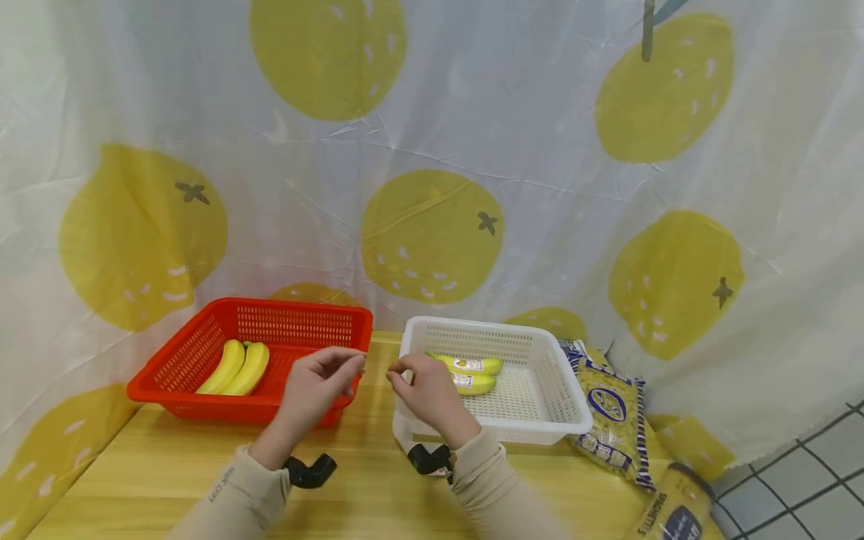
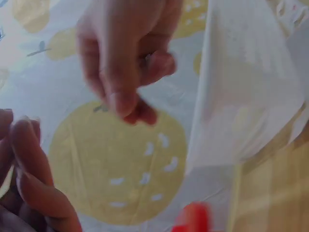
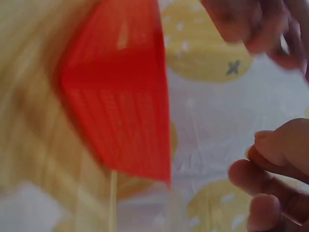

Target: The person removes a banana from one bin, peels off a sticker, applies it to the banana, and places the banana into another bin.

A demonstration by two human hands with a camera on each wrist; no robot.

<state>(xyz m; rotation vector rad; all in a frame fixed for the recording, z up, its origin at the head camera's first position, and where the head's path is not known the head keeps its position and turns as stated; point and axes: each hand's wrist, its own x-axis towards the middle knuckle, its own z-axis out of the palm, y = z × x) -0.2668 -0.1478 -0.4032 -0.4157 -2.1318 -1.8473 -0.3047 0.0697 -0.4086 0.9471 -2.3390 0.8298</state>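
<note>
Over the gap between two baskets, my left hand (image 1: 322,386) and right hand (image 1: 428,386) face each other, fingertips a short way apart. Fingers are loosely bent on both, and nothing shows between them. In the left wrist view the right hand (image 2: 128,58) hangs with its fingers down. The red basket (image 1: 270,409), left of the left hand, holds two yellow bananas (image 1: 247,369). Beside the right hand, the white basket (image 1: 540,431) holds two greener bananas (image 1: 481,384) with stickers, partly hidden by that hand. A red basket corner (image 3: 120,111) appears blurred in the right wrist view.
A yellow pasta bag (image 1: 610,412) leans at the white basket's right side. Nearer, at the lower right, is a spaghetti package (image 1: 675,506). A lemon-print curtain (image 1: 432,135) hangs behind the wooden table (image 1: 364,487). Both wrists wear black mounts (image 1: 310,471).
</note>
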